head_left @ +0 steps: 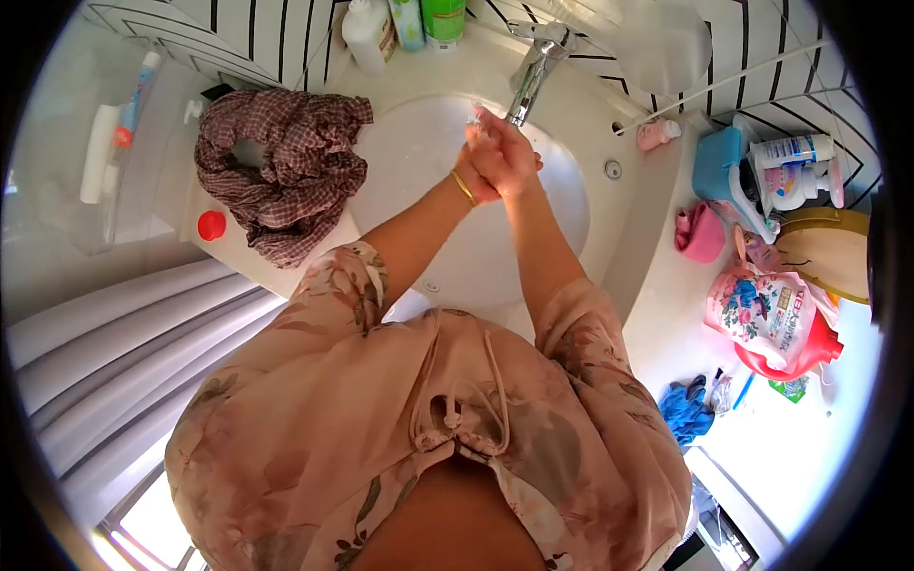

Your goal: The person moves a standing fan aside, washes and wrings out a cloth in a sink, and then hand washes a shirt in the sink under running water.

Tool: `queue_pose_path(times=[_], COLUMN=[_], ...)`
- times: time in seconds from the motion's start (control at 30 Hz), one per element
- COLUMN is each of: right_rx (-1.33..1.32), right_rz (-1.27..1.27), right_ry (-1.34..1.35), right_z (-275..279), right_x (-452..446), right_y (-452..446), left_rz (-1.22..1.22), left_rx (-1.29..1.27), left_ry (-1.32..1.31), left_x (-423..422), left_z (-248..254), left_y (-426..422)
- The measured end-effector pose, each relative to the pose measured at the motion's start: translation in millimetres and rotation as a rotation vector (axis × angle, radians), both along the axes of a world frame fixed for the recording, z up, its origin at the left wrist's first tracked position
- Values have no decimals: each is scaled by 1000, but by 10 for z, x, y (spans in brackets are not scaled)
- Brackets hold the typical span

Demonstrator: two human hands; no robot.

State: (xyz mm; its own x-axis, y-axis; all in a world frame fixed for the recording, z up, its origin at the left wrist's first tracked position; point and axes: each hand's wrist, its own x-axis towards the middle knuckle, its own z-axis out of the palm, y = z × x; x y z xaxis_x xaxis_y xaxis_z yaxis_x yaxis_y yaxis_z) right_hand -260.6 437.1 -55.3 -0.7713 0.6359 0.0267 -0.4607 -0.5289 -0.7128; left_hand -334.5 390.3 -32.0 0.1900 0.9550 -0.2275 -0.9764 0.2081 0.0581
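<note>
Under the spout of the chrome faucet (535, 81), my two hands are pressed together over the white sink basin (409, 143). My left hand (476, 174), with a gold bracelet (464, 188) at the wrist, is closed against my right hand, and its fingertips peek out at the far side. My right hand (511, 157) lies across it with the fingers folded toward the left palm, partly hidden. A bright glint like water shows at the fingertips. No other object can be made out between the hands.
A bunched checked cloth (276, 171) and a red cap (211, 226) lie on the left counter. Bottles (369, 36) stand behind the basin. A pink bottle (657, 134), a blue container (719, 162), a detergent jug (776, 319) and a blue cloth (685, 409) are on the right.
</note>
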Motion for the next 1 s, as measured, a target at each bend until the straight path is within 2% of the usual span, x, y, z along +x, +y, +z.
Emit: queue_pose_path(times=[0.07, 0.1, 0.13, 0.17, 0.2, 0.23, 0.27, 0.33, 0.37, 0.43, 0.47, 0.5, 0.53, 0.6, 0.7, 0.73, 0.77, 0.8, 0.9, 0.93, 0.97, 1.0], right_rx=[-57, -335, -619, -609, -702, -788, -868, -696, -679, -643, -620, -595, -686, -869, -552, -704, -702, -698, -671, -654, -633, -748], right_rz=[116, 253, 387, 370, 231, 88, -57, -12, 147, 184, 204, 165, 161, 152, 127, 53, 90, 125, 227, 186, 148, 53], right_ry=[-67, -86, -105, -139, -116, -88, -56, -224, -85, -185, -243, -300, -285, -260, -352, -352, -275, -194, -268, -363, -460, -347], right_z=[-27, 129, 205, 15, 85, 149, 198, 140, 169, 222, 282, 233, 95, -120, -44, 60, -18, -8, 324, 298, 216, 79], right_x=[236, 404, 515, 541, 387, 138, -82, -320, -363, -261, -175, -47, 139, 441, 202, 52, -135, -274, -339, -289, -169, -25], right_y=[102, 94, 96, 126, 114, 114, 119, 147, 160, 132, 106, 100, 121, 156, 111, 144, 214, 236, 221, 222, 245, 231], left_rz=[-30, -118, -146, -176, -212, -235, -166, -139, -170, -102, -63, -143, -162, -311, -388, -305, -233, -252, -99, -38, -129, -21], left_rx=[-150, -212, -218, -231, -248, -127, -165, -304, -132, -299, -378, -372, -144, -418, -328, -288, -249, -237, -424, -473, -373, -237], left_ry=[-20, 75, 145, 217, 293, 374, 499, 596, 317, 496, 580, 808, 749, 845, 1123, 962, 794, 930, 1205, 1308, 1341, 1537], left_x=[24, -31, -94, -193, -299, -415, -467, -764, -908, -799, -651, -470, -323, -20, -147, -341, -533, -738, -836, -890, -989, -947], left_z=[-263, -49, -41, -71, -134, -245, -183, -234, -264, -421, -318, -2, -345, -103, -151, -269, -384, -227, 211, 277, 40, -84], left_y=[79, 73, 99, 162, 211, 251, 277, 298, 268, 266, 212, 82, 81, 25, 129, 175, 221, 218, 36, -8, -87, -234])
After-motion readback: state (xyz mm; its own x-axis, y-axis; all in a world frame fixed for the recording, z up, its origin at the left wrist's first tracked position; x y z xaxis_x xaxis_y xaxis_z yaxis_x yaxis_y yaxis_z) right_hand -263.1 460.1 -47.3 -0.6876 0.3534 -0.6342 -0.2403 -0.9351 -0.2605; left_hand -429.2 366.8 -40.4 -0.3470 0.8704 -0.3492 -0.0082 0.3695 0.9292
